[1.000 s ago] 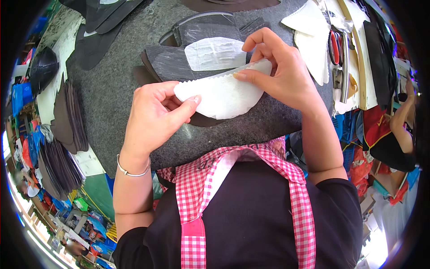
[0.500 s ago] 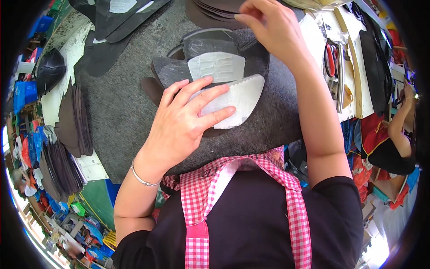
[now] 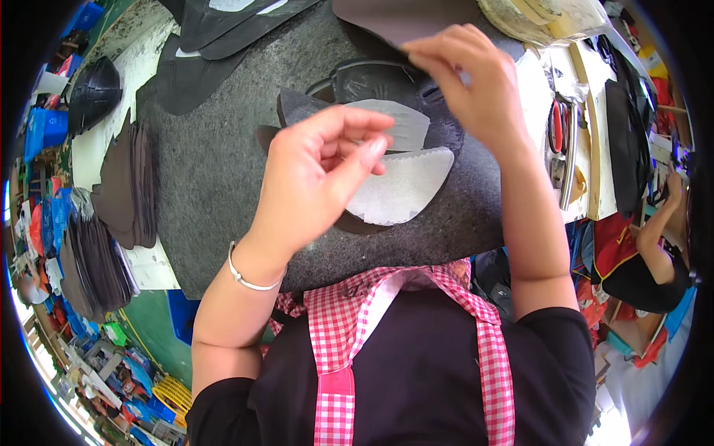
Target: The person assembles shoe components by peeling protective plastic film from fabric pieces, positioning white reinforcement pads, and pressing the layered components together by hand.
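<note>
My right hand (image 3: 476, 89) pinches the near edge of a brown shoe-upper-like sheet piece (image 3: 401, 18) at the top of the work surface; the fingertips are slightly blurred. My left hand (image 3: 316, 167) hovers over the pieces in the middle, fingers loosely curled and apart from the thumb, with nothing visible in it. Below it lies a white backing piece (image 3: 405, 186) with a zigzag edge, on top of a brown piece. Just beyond sits a dark curved piece (image 3: 372, 82) with a white patch (image 3: 401, 126). My left fingers partly hide the patch.
A dark grey rough mat (image 3: 201, 186) covers the table. Dark cut pieces (image 3: 238, 33) lie at the far left, brown stacks (image 3: 126, 186) at the left edge. A pale round container (image 3: 547, 18) and red-handled scissors (image 3: 555, 126) are at the right. Another person's arm (image 3: 658, 219) shows far right.
My left hand has lifted off the white piece and curled its fingers. At the far stack, a brown piece has shifted and lifted with my right fingers at its edge. The view has shifted slightly.
</note>
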A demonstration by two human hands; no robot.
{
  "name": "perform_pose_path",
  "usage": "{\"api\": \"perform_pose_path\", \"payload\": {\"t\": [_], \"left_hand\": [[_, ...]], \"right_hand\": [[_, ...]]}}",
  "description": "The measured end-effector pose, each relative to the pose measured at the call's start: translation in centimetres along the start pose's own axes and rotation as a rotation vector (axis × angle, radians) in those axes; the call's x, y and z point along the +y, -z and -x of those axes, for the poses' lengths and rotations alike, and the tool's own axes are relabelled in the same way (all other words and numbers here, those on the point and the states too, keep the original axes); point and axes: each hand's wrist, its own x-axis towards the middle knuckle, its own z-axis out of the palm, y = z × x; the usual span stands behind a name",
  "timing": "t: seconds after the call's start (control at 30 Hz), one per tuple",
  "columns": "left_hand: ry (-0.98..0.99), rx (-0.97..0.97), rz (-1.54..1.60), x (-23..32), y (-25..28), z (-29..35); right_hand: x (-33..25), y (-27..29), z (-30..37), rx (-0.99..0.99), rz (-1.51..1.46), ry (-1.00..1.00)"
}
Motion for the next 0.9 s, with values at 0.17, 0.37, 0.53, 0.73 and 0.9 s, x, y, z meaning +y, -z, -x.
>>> {"api": "perform_pose_path", "payload": {"t": [0.17,0.37,0.53,0.73,0.9], "left_hand": [[0.066,0.006,0.158,-0.1,0.1,-0.7],[0.136,-0.03,0.193,-0.8,0.4,0.5],[0.171,-0.001,0.101,-0.4,0.1,1.1],[0.079,0.008,-0.16,-0.4,-0.2,1.6],[0.033,0.045,-0.042,-1.7,0.1,1.9]], "right_hand": [[-5.3,0.4,3.0,-0.022,-0.059,0.086],[-6.6,0.0,4.6,-0.018,-0.122,0.041],[-7.1,0.1,4.4,-0.097,-0.247,-0.07],[-7.4,0.9,3.0,-0.276,-0.202,-0.125],[-7.6,1.2,2.8,-0.346,-0.342,-0.187]]}}
